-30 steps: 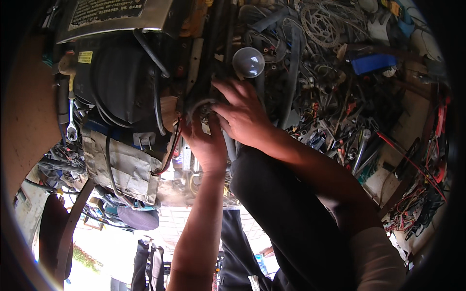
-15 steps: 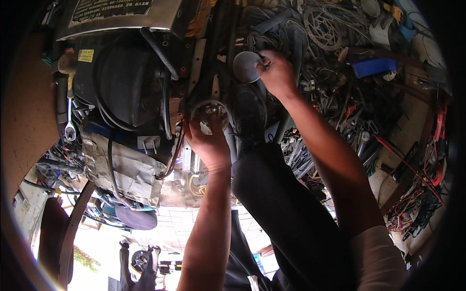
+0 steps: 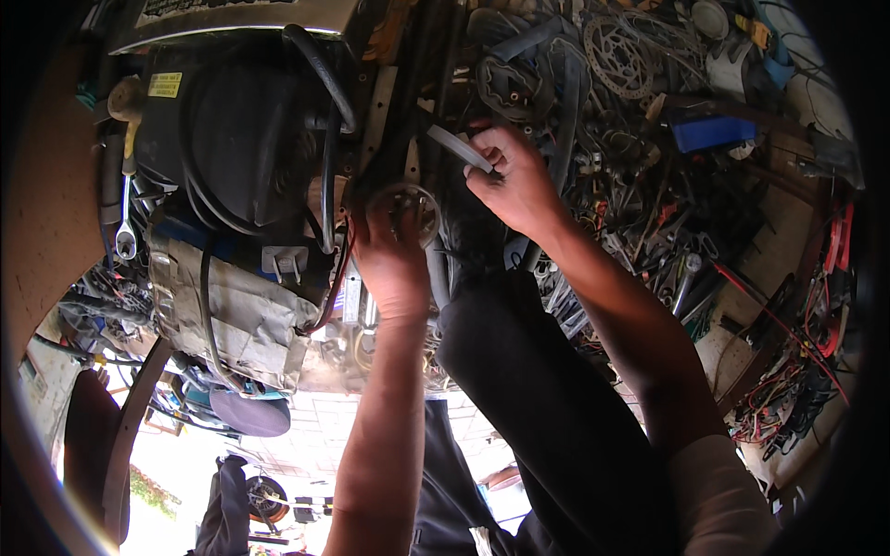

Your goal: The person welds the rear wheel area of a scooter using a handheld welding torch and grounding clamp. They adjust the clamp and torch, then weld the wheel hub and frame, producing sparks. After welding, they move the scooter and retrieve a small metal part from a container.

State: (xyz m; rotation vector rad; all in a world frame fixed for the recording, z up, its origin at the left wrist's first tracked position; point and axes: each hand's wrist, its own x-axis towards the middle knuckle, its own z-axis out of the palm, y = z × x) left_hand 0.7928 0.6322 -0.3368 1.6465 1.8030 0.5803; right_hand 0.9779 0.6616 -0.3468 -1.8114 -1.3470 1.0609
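In my right hand (image 3: pixel 514 181) is a round, pale lid (image 3: pixel 456 146), pinched at its edge between thumb and fingers and turned nearly edge-on. To its left, my left hand (image 3: pixel 391 269) is closed at the near side of a small round see-through tub (image 3: pixel 428 206). Small metal parts lie inside the tub. My fingers overlap its rim, and their tips are partly hidden. A gap separates the lid from the tub.
A black machine with thick cables (image 3: pixel 246 139) stands at left, beside a ratchet wrench (image 3: pixel 127 218). Tangled tools and metal parts fill the right, with a brake disc (image 3: pixel 619 56) and blue tray (image 3: pixel 714 132). My dark-trousered leg (image 3: pixel 519 352) is below.
My right hand has come nearer and slightly left, tilting the lid from face-on to nearly edge-on. The left hand stays at the tub. In the background, a person's legs have shifted.
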